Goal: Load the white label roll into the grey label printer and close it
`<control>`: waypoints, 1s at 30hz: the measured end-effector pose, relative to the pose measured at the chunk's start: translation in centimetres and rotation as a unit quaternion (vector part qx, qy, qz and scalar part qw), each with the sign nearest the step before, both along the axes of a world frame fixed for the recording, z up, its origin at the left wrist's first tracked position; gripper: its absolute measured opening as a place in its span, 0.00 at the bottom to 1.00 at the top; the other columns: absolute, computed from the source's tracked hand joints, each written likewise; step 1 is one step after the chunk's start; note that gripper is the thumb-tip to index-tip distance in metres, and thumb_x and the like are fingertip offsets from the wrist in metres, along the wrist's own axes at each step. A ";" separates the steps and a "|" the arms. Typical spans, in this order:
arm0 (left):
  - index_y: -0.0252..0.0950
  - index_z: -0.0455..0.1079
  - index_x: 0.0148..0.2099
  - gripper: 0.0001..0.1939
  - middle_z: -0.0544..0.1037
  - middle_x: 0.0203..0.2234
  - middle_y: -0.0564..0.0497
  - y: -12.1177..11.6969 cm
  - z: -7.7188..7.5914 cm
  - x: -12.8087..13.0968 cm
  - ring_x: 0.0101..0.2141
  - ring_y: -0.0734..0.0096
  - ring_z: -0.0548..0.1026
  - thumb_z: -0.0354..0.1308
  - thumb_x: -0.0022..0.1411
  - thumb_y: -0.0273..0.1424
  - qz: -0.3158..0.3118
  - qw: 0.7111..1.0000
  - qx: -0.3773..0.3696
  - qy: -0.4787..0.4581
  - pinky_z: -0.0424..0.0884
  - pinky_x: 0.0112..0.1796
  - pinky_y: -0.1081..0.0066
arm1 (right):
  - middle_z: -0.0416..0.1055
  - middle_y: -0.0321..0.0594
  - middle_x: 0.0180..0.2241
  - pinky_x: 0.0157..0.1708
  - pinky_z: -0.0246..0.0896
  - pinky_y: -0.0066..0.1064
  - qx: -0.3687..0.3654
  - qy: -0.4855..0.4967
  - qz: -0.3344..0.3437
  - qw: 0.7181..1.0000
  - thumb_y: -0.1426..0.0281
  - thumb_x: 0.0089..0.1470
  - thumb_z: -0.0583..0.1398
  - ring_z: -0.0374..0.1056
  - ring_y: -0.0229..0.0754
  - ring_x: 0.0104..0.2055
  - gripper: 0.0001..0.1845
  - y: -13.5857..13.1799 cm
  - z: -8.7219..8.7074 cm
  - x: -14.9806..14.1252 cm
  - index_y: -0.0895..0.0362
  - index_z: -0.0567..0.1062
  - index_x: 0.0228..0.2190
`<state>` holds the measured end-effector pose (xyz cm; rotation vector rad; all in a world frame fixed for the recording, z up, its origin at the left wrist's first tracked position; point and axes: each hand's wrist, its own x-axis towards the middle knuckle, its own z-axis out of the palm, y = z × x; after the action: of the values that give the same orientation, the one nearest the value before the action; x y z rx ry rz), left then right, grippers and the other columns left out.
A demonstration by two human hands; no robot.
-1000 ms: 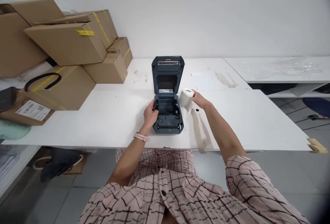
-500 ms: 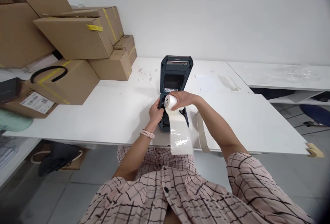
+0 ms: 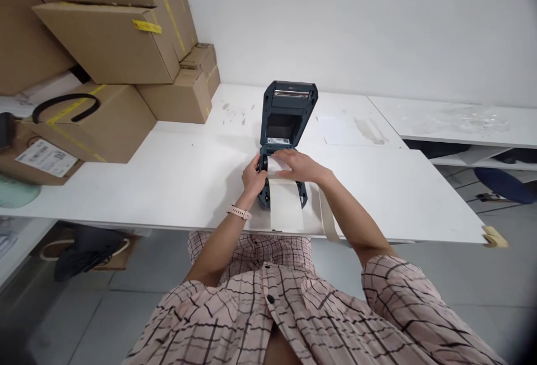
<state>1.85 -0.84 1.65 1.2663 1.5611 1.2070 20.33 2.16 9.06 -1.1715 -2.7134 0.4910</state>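
Note:
A dark label printer [image 3: 289, 110] stands on the white table with its lid raised. Inside its bay sits a white label roll [image 3: 274, 167], and a loose strip of labels [image 3: 286, 205] runs from it toward the table's front edge. My right hand [image 3: 298, 165] is closed over the roll from the right, its fingers across the top. At the bay's left side my left hand [image 3: 253, 176] grips the printer's inner edge beside a black roll holder; its fingertips are partly hidden.
Cardboard boxes [image 3: 104, 46] are stacked on the left of the table [image 3: 201, 180]. A curled strip of backing paper [image 3: 328, 216] hangs over the front edge right of the printer. A blue stool [image 3: 503, 185] stands beyond the table's right side.
My right hand has lowered the label roll into the printer bay, and the roll now sits level between the sides. The label strip lies flatter. My left hand stays at the bay's left side.

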 end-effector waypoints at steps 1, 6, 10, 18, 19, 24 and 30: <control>0.41 0.68 0.70 0.41 0.77 0.62 0.47 0.0 -0.1 0.0 0.62 0.53 0.76 0.58 0.53 0.18 -0.002 1.000 0.003 -0.012 0.69 0.64 0.57 | 0.69 0.51 0.66 0.64 0.64 0.59 0.007 0.034 0.011 0.999 0.57 0.64 0.61 0.64 0.64 0.68 0.32 -1.5 -0.3 0.6 0.54 0.69 0.65; 0.37 0.66 0.70 0.41 0.73 0.67 0.45 -0.2 -0.2 0.1 0.65 0.53 0.71 0.57 0.53 0.19 -0.012 0.995 0.014 -0.100 0.68 0.65 0.58 | 0.64 0.41 0.70 0.71 0.57 0.60 -0.002 0.103 0.032 0.994 0.51 0.69 0.55 0.58 0.57 0.73 0.30 -8.9 -3.2 1.6 0.47 0.69 0.66; 0.36 0.62 0.72 0.41 0.68 0.70 0.44 -0.5 -0.4 0.1 0.68 0.54 0.68 0.59 0.56 0.23 -0.037 0.983 0.007 -0.179 0.68 0.65 0.60 | 0.56 0.39 0.73 0.74 0.49 0.61 0.029 0.108 -0.011 0.994 0.52 0.71 0.54 0.49 0.53 0.77 0.31 -11.5 -4.9 0.8 0.43 0.62 0.70; 0.37 0.60 0.72 0.39 0.65 0.71 0.43 -0.4 -0.3 -0.2 0.70 0.54 0.64 0.63 0.60 0.29 -0.052 0.979 0.010 -0.196 0.64 0.67 0.60 | 0.54 0.43 0.74 0.73 0.50 0.62 0.031 0.098 -0.014 0.995 0.51 0.70 0.54 0.46 0.54 0.78 0.33 -12.0 -5.0 0.6 0.46 0.59 0.71; 0.38 0.60 0.72 0.39 0.65 0.71 0.44 -0.7 -0.1 -0.1 0.70 0.54 0.64 0.63 0.61 0.30 -0.051 0.981 0.008 -0.188 0.64 0.67 0.60 | 0.54 0.42 0.74 0.73 0.50 0.62 0.028 0.101 -0.013 0.994 0.51 0.70 0.54 0.46 0.54 0.78 0.34 -12.0 -5.1 0.6 0.45 0.59 0.71; 0.43 0.56 0.75 0.40 0.58 0.75 0.46 -5.4 0.2 0.5 0.73 0.52 0.57 0.62 0.67 0.45 -0.046 0.985 -0.027 -0.161 0.62 0.69 0.58 | 0.54 0.43 0.74 0.73 0.47 0.65 -0.005 0.134 -0.019 0.991 0.50 0.67 0.58 0.46 0.56 0.78 0.35 -12.2 -4.8 0.8 0.47 0.63 0.70; 0.47 0.43 0.78 0.54 0.60 0.74 0.43 -10.2 -1.4 0.5 0.71 0.49 0.63 0.69 0.61 0.49 -0.120 0.974 -0.021 -0.190 0.67 0.66 0.54 | 0.81 0.37 0.54 0.65 0.67 0.55 -0.060 0.349 -0.110 0.929 0.49 0.67 0.58 0.75 0.51 0.60 0.20 -7.2 -0.4 4.1 0.41 0.81 0.52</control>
<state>2.31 -11.03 0.30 1.0846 1.1168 1.1721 24.41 -5.00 8.70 -1.0457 -1.9442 0.8544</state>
